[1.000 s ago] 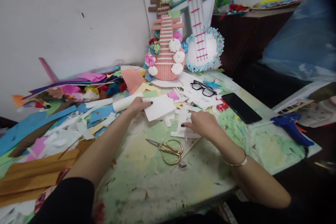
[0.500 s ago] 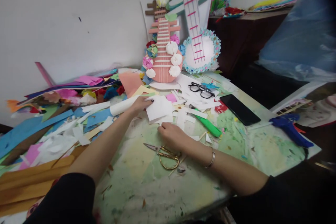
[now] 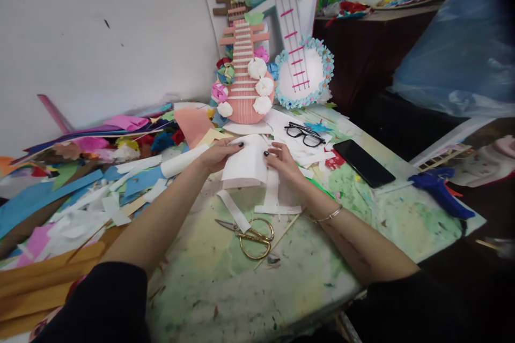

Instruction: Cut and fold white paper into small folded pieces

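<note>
Between my two hands is a white sheet of paper (image 3: 246, 163), slightly bowed and lifted off the table. My left hand (image 3: 219, 154) pinches its left edge, thumb on top. At the right edge, my right hand (image 3: 284, 163) grips the same sheet with thumb and fingers. Below it, gold-handled scissors (image 3: 255, 238) lie with their blades pointing left. A white paper strip (image 3: 234, 211) rests across the scissors near the pivot. Another cut white strip (image 3: 277, 203) lies under my right hand. A rolled white paper (image 3: 183, 161) sits beside my left wrist.
Black glasses (image 3: 304, 134), a phone (image 3: 363, 163) and a blue glue gun (image 3: 441, 190) lie to the right. At the back stand a pink paper instrument (image 3: 242, 94) with paper flowers and a white one (image 3: 303, 72). Coloured paper scraps (image 3: 90, 185) cover the left side.
My right hand has moved up from near the scissors to grip the paper's right edge. The sheet is raised and bowed. White strips now lie by the scissors.
</note>
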Tool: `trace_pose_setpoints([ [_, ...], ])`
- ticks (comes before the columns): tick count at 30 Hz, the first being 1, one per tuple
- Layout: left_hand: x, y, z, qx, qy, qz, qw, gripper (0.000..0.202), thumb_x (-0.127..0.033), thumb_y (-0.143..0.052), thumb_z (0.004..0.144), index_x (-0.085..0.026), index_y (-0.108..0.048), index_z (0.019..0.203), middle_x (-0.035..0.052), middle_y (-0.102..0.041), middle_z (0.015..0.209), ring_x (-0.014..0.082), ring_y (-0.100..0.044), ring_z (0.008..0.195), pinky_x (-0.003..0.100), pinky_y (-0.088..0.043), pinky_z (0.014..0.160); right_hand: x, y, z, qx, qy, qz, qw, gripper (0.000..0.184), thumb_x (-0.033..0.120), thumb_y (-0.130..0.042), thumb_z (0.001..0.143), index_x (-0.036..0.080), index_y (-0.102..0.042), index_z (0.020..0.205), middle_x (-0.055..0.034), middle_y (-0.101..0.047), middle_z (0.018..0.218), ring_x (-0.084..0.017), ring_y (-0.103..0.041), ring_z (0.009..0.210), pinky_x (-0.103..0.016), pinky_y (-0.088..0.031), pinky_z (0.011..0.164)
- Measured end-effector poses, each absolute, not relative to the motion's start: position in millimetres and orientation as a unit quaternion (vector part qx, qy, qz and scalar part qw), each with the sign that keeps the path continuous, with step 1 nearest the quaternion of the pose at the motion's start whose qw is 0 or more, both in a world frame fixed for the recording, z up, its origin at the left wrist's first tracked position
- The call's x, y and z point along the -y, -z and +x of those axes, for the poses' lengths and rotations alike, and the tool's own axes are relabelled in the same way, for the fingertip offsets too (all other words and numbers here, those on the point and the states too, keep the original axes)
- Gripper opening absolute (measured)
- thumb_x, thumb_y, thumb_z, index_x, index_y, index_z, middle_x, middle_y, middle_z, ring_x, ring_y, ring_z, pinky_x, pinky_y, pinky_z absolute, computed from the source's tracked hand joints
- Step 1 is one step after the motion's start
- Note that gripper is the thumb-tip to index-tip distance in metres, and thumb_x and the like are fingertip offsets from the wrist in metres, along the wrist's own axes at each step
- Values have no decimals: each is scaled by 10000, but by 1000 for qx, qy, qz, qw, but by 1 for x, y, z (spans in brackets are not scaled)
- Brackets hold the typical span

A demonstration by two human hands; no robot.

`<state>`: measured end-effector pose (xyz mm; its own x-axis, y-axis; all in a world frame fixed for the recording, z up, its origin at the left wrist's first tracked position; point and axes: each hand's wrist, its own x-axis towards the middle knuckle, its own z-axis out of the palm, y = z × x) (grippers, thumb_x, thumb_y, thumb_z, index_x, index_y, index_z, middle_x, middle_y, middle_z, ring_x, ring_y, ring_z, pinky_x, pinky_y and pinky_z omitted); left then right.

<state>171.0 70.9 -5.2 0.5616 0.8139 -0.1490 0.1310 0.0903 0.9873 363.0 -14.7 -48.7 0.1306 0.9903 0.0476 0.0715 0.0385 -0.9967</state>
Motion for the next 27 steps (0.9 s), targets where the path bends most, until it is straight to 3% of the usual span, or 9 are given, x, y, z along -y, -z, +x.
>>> trace_pose_setpoints([
  [4,-80,22,167,-420,-228,658,582,523,-462,-771,597,-99,-699,966,125,-714,874,211,-652,744,293,-518,658,4,59,370,503,-474,-541,480,591,303,-624,735,191,-329,1235,-44,-658,926,-163,-645,752,-282,-523,635],
  [10,-94,49,152,-510,-244,708,424,480,-372,-792,499,-138,-704,909,30,-662,761,216,-603,731,296,-472,641,4,70,363,533,-389,-620,425,515,125,-593,640,194,-404,1114,74,-538,590,-158,-544,509,-265,-446,517],
  [16,-103,61,143,-537,-294,727,310,604,-322,-741,539,-150,-633,1108,57,-623,936,217,-582,862,311,-465,749,9,67,356,596,-306,-638,379,378,114,-570,664,186,-469,1021,76,-485,543,-172,-526,579,-261,-357,591],
  [27,-93,71,142,-554,-356,705,263,451,-268,-694,617,-164,-639,1053,31,-643,839,184,-583,751,318,-470,754,7,71,353,624,-251,-653,348,164,183,-598,718,192,-573,880,44,-527,619,-148,-513,615,-250,-312,595],
])
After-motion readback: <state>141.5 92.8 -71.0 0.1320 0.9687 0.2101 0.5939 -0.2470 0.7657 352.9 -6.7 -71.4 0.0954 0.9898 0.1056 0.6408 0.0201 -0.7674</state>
